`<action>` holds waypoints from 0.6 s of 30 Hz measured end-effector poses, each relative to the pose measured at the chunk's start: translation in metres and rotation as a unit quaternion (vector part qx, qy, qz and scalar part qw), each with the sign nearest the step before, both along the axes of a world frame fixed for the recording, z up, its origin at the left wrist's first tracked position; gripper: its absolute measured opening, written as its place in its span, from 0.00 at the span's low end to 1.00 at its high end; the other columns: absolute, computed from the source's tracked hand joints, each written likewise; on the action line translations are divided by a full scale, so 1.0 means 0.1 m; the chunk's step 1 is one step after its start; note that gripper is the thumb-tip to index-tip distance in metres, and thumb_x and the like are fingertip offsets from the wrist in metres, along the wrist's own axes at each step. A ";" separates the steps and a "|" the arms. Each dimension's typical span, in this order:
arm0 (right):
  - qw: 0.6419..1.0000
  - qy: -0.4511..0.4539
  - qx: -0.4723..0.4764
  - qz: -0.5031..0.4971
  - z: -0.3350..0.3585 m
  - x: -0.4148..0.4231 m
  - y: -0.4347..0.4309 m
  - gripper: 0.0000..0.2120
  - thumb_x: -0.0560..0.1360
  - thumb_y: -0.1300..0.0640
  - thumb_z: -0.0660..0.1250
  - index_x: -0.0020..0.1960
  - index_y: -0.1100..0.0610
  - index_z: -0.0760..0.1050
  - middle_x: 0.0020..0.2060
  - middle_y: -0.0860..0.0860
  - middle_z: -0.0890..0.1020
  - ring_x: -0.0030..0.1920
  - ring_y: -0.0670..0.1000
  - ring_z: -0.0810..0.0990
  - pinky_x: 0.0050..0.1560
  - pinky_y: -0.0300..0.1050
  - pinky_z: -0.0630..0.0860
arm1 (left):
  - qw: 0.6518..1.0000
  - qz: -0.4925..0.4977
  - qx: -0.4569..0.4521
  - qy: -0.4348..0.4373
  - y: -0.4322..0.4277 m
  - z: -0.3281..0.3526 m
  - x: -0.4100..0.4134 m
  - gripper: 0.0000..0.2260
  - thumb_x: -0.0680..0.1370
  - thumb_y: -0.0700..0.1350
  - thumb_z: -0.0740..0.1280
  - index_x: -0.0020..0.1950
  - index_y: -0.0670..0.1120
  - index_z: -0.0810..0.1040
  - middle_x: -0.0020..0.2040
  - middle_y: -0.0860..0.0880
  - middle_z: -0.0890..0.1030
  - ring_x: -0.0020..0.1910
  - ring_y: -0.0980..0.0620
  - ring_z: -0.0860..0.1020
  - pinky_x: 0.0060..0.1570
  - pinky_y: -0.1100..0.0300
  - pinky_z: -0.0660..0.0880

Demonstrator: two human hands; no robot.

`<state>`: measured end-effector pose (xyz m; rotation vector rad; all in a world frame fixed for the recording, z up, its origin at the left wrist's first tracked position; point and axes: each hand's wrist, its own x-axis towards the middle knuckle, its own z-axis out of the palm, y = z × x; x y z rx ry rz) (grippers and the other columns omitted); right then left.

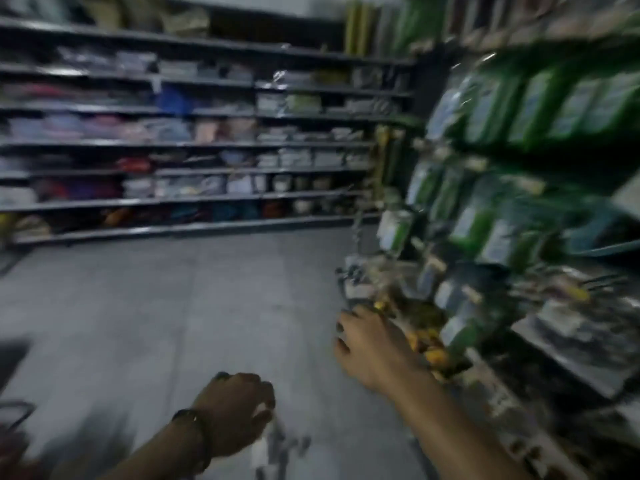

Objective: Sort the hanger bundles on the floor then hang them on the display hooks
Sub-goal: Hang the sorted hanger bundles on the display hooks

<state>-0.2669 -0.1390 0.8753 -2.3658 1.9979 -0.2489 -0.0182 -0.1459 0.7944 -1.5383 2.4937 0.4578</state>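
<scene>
The head view is heavily blurred by motion. My left hand (235,407) is at the bottom centre with its fingers curled around the top of a grey hanger bundle (277,448) that hangs below it. My right hand (367,344) reaches to the right and rests against goods low on the display rack (433,271), beside yellow items (429,344). What its fingers hold is too blurred to tell. More grey bundled items (356,278) hang on the rack just above that hand.
Green packaged goods (519,109) fill the rack on the right. Long grey shelves (173,143) of folded textiles line the far wall. Grey tiled floor (173,306) lies between them. A lower shelf (571,358) of packets juts out at right.
</scene>
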 end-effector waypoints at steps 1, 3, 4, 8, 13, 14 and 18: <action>0.999 -0.018 0.045 0.015 -0.24 0.30 -0.04 0.12 0.83 0.46 0.59 0.59 0.53 0.74 0.58 0.53 0.76 0.56 0.58 0.78 0.49 0.51 0.78 | 0.999 0.031 0.028 -0.015 0.07 -0.18 0.34 0.20 0.77 0.65 0.56 0.64 0.60 0.75 0.61 0.57 0.79 0.64 0.55 0.77 0.65 0.57 0.68; 0.990 -0.036 0.126 0.060 -0.66 0.88 -0.17 0.11 0.83 0.46 0.60 0.56 0.53 0.74 0.56 0.53 0.76 0.54 0.58 0.78 0.49 0.51 0.78 | 0.992 0.094 0.078 -0.023 0.14 -0.38 0.97 0.18 0.78 0.65 0.59 0.63 0.59 0.77 0.62 0.56 0.80 0.64 0.52 0.78 0.62 0.56 0.71; 0.984 -0.041 0.155 0.073 -0.83 1.09 -0.23 0.11 0.83 0.47 0.60 0.55 0.54 0.74 0.55 0.53 0.76 0.53 0.58 0.78 0.49 0.51 0.78 | 0.990 0.111 0.088 -0.007 0.17 -0.49 1.19 0.20 0.77 0.66 0.59 0.62 0.58 0.78 0.63 0.54 0.80 0.65 0.49 0.79 0.61 0.55 0.73; 0.965 -0.037 0.233 0.116 -1.45 1.80 -0.53 0.11 0.82 0.46 0.61 0.52 0.53 0.73 0.55 0.54 0.77 0.54 0.58 0.79 0.50 0.49 0.77 | 0.978 0.173 0.120 0.009 0.22 -0.89 1.81 0.24 0.83 0.63 0.57 0.64 0.46 0.78 0.68 0.39 0.79 0.68 0.38 0.77 0.60 0.49 0.76; 0.922 -0.022 0.350 0.164 -2.42 2.76 -1.09 0.13 0.82 0.44 0.62 0.58 0.53 0.75 0.58 0.55 0.79 0.56 0.58 0.80 0.54 0.51 0.79 | 0.927 0.329 0.178 0.015 0.21 -1.72 2.53 0.11 0.79 0.56 0.61 0.50 0.55 0.82 0.53 0.53 0.85 0.54 0.46 0.83 0.52 0.55 0.78; 0.916 -0.019 0.364 0.169 -2.64 2.91 -1.22 0.13 0.81 0.44 0.62 0.58 0.53 0.75 0.58 0.55 0.79 0.55 0.58 0.80 0.53 0.51 0.79 | 0.916 0.350 0.197 0.020 0.16 -1.90 2.67 0.13 0.77 0.56 0.61 0.52 0.54 0.83 0.55 0.52 0.85 0.53 0.46 0.83 0.52 0.56 0.79; 0.877 -0.040 0.452 0.157 -3.57 3.47 -1.72 0.13 0.80 0.44 0.64 0.57 0.52 0.77 0.54 0.53 0.82 0.55 0.58 0.82 0.49 0.47 0.76 | 0.856 0.433 0.279 0.033 -0.25 -2.72 3.20 0.10 0.78 0.52 0.65 0.53 0.54 0.84 0.53 0.51 0.86 0.53 0.49 0.84 0.55 0.57 0.80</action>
